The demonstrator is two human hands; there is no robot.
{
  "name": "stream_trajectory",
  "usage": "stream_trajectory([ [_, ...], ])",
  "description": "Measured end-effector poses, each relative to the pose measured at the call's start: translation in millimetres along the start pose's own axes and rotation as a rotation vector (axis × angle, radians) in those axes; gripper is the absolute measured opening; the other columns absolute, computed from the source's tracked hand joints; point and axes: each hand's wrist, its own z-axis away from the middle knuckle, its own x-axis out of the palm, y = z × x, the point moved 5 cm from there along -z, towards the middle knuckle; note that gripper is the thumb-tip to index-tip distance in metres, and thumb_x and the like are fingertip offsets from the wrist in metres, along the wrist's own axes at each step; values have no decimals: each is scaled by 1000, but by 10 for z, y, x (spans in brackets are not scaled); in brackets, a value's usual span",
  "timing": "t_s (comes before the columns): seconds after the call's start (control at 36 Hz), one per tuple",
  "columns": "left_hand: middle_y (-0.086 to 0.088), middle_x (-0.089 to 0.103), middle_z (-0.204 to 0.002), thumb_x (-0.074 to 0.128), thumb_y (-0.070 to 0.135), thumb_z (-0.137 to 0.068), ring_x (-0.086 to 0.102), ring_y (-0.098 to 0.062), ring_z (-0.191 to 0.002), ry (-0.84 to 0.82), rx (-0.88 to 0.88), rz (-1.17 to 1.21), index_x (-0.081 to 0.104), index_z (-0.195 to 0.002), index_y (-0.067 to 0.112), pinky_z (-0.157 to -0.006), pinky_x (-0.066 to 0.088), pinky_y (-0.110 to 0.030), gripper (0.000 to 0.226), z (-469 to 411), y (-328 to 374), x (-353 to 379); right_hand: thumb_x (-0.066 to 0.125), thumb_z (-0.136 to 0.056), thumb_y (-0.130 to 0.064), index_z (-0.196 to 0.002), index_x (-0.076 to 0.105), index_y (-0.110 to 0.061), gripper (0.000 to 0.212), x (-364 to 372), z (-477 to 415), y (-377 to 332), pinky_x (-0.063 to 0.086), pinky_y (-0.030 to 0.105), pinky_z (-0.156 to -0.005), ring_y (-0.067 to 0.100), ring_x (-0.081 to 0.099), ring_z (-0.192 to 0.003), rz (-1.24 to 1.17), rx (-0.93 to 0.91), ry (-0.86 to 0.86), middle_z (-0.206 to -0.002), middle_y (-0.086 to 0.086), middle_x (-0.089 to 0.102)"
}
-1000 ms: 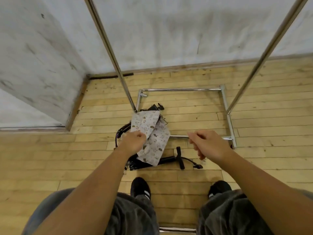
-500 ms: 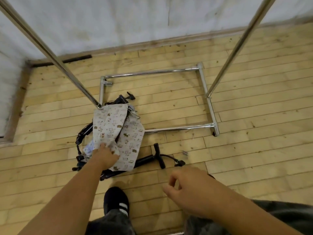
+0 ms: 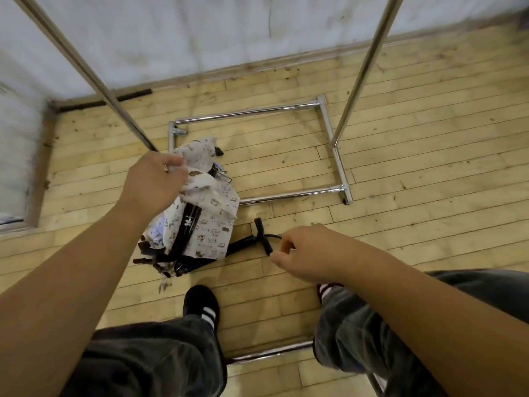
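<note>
A white garment printed with small animals (image 3: 210, 216) hangs bunched from my left hand (image 3: 153, 183), which grips its upper part above the floor. Under it lies a heap of black hangers and straps (image 3: 169, 260). A black tube with a white mark (image 3: 187, 226) lies across the cloth. My right hand (image 3: 305, 255) hovers to the right with its fingers loosely curled and nothing in them, just over a black pump-like tool (image 3: 262, 236) on the floor.
A chrome clothes rack surrounds the spot: two slanted uprights (image 3: 362, 68) and a rectangular base frame (image 3: 332, 133) on the wooden floor. A white wall runs behind. My shoes (image 3: 200, 306) stand close below the heap, with another chrome bar (image 3: 269, 352) between my legs.
My left hand has lifted the printed garment up and away from the heap, uncovering the black tube. My right hand has moved up toward the black tool. The camera tilted lower.
</note>
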Motion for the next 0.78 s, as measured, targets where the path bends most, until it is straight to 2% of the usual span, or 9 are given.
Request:
stream_trajectory([
  [0.14, -2, 67, -124, 60, 8, -93, 62, 0, -60, -14, -28, 217, 70, -125, 31, -53, 46, -19, 41, 454, 326, -273, 50, -102, -53, -137, 53, -20, 49, -95, 189, -85, 53, 34, -95, 20, 61, -112, -31, -12, 55, -128, 5, 65],
  [0.22, 4, 71, -119, 62, 11, -93, 69, -10, -78, -63, 19, 334, 76, -111, 40, -67, 54, -27, 37, 728, 508, -319, 49, -102, -52, -153, 39, -21, 60, -152, 257, -152, 47, 34, -99, 22, 55, -127, -139, -27, 115, -145, 5, 54],
  [0.31, 10, 74, -114, 63, 13, -91, 71, -27, -82, -118, 77, 370, 79, -98, 43, -78, 60, -42, 34, 906, 679, -269, 45, -104, -48, -158, 33, -27, 59, -214, 262, -152, 52, 34, -100, 19, 62, -119, -449, -10, 167, -137, 0, 60],
  [0.44, -14, 73, -88, 67, 13, -93, 59, -31, -65, -257, 193, 332, 79, -88, 41, -65, 44, -29, 30, 1078, 878, -86, 48, -97, -60, -122, 62, -34, 38, -352, 203, -22, 55, 47, -100, 17, 62, -112, -996, 94, 244, -130, -2, 64],
  [0.47, -11, 74, -86, 68, 11, -93, 63, -33, -70, -297, 220, 329, 79, -86, 39, -67, 46, -28, 31, 1124, 907, -44, 51, -90, -67, -119, 62, -33, 46, -368, 197, 16, 54, 48, -101, 18, 63, -113, -1078, 112, 242, -129, -2, 65],
  [0.53, 6, 75, -84, 68, 4, -91, 67, -13, -69, -388, 280, 333, 78, -79, 31, -68, 47, -12, 32, 1248, 980, 25, 58, -79, -75, -131, 62, -25, 72, -365, 182, 114, 52, 50, -103, 22, 65, -116, -1206, 129, 211, -130, 2, 68],
  [0.61, 20, 72, -94, 67, -3, -91, 67, 6, -88, -564, 377, 277, 77, -73, 27, -79, 49, -7, 36, 1409, 1090, 178, 67, -89, -59, -135, 60, -13, 65, -339, 175, 200, 57, 45, -98, 27, 72, -107, -1448, 116, 113, -118, 12, 74],
  [0.67, 22, 70, -98, 64, -5, -89, 65, 5, -96, -690, 425, 200, 77, -73, 26, -85, 49, -9, 37, 1492, 1112, 304, 71, -91, -50, -137, 56, -7, 64, -323, 177, 247, 59, 43, -93, 28, 75, -103, -1523, 139, 86, -117, 15, 75],
  [0.78, 20, 68, -104, 66, 8, -92, 65, 0, -100, -981, 515, 41, 75, -82, 30, -93, 52, -22, 26, 1598, 1126, 552, 66, -99, -25, -124, 66, -3, 33, -371, 145, 301, 60, 49, -93, 34, 76, -99, -1514, 146, 121, -109, 16, 78],
])
